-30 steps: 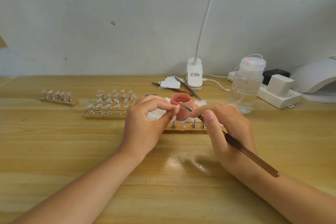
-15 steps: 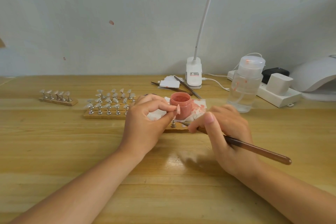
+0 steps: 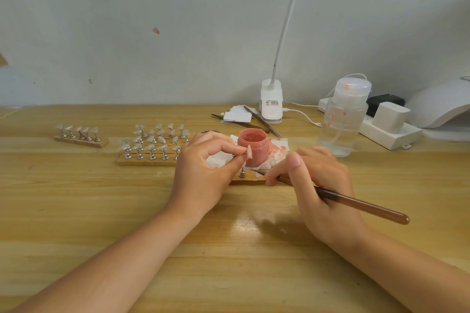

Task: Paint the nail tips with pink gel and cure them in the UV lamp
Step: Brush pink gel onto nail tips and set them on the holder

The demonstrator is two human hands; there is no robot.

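My left hand (image 3: 206, 170) pinches a pink-painted nail tip (image 3: 249, 152) on its small metal stand (image 3: 242, 173), just in front of the open pot of pink gel (image 3: 253, 146). My right hand (image 3: 318, 185) grips a brown brush (image 3: 356, 204); its bristle end lies low over a wooden holder strip (image 3: 254, 180) below the pot. Clear nail tips on stands fill a wooden rack (image 3: 150, 152) to the left, and a shorter rack (image 3: 81, 138) sits farther left. The white UV lamp (image 3: 442, 107) is at the far right edge.
The pot stands on a pink-stained tissue (image 3: 277, 151). Behind it are a clear pump bottle (image 3: 343, 117), a white clip lamp base (image 3: 271, 101), a power strip with a white plug (image 3: 391, 124), white pads and two thin tools (image 3: 244, 117).
My right hand has swung the brush down and away from the nail tip, its bristle end now low by the holder strip. My left hand still holds the tip in place.
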